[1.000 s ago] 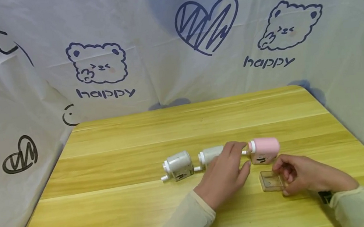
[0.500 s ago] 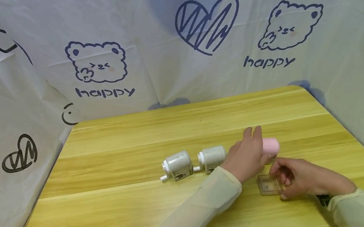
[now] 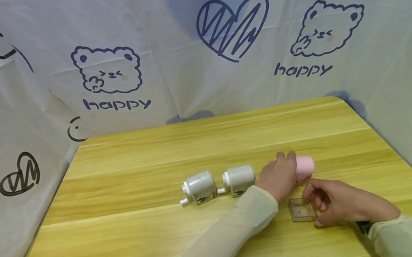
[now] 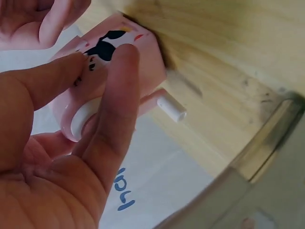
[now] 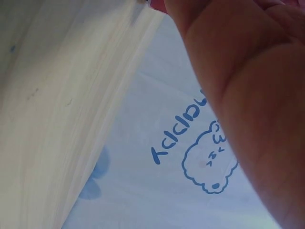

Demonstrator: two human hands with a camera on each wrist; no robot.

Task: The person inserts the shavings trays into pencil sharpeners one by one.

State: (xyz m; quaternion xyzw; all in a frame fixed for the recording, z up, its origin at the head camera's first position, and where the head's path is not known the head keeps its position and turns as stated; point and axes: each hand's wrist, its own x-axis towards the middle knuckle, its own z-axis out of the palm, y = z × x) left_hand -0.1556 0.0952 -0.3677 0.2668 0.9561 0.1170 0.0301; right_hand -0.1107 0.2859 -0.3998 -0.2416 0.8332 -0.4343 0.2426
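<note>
My left hand (image 3: 279, 175) grips the crank end of a pink pencil sharpener (image 3: 305, 166) on the right part of the table. In the left wrist view, fingers and thumb lie around the printed side of this sharpener (image 4: 151, 62), and its white crank knob (image 4: 171, 107) sticks out. Just in front of it, my right hand (image 3: 343, 201) pinches the right edge of a clear, smoky shavings drawer (image 3: 300, 210) between thumb and fingers. The right wrist view shows mostly part of that hand (image 5: 228, 86); the drawer is out of sight there.
Two grey pencil sharpeners (image 3: 201, 186) with white cranks lie in a row left of the pink one, the nearer grey sharpener (image 3: 240, 179) close to my left hand. The wooden table (image 3: 127, 237) ends at a printed cloth backdrop (image 3: 178, 81).
My left hand has moved right, from over the second grey sharpener to the pink one, and now grips it. My right hand has shifted slightly left with the drawer.
</note>
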